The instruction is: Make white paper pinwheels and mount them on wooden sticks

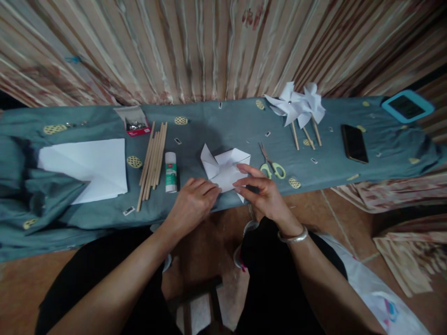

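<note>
A white sheet of paper, cut and folded into a pinwheel shape, lies near the table's front edge with its flaps standing up. My left hand pinches its near left corner, fingers closed together. At the paper's right side is my right hand, its thumb and a finger gripping the near edge while the index finger rests higher on the sheet. Just right of the paper lie scissors with light green handles. A white and green glue stick stands left of it.
Several wooden sticks lie beside a small red box of metal pieces. White paper sheets are at left. Finished pinwheels on sticks lie at back right, near a phone and a blue-framed device. A curtain hangs behind.
</note>
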The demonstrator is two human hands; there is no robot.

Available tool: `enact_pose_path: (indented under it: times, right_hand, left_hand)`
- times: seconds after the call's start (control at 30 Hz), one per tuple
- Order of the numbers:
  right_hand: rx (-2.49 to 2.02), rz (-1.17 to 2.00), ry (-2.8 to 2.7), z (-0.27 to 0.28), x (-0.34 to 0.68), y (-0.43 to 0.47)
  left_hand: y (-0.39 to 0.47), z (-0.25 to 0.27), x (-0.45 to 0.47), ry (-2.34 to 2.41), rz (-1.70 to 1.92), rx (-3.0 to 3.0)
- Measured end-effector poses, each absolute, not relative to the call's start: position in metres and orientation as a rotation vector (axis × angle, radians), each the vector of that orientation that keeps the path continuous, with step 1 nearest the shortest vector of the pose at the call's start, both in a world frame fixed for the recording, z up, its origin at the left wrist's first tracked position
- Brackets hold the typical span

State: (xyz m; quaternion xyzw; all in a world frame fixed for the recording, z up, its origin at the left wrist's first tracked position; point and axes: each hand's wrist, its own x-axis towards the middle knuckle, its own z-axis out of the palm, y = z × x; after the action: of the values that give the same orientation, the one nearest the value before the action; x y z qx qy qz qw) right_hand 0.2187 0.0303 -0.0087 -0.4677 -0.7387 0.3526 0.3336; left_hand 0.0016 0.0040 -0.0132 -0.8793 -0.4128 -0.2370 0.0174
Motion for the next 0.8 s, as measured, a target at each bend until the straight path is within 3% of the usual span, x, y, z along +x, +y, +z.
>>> enact_pose_path:
  times: [0.8]
  right_hand:
    - [-1.477, 0.566, -1.894, -0.02, 0.179, 0.048]
  left_hand:
    - [0.007, -0.024, 0.007, -1.412, -0.955, -2.807]
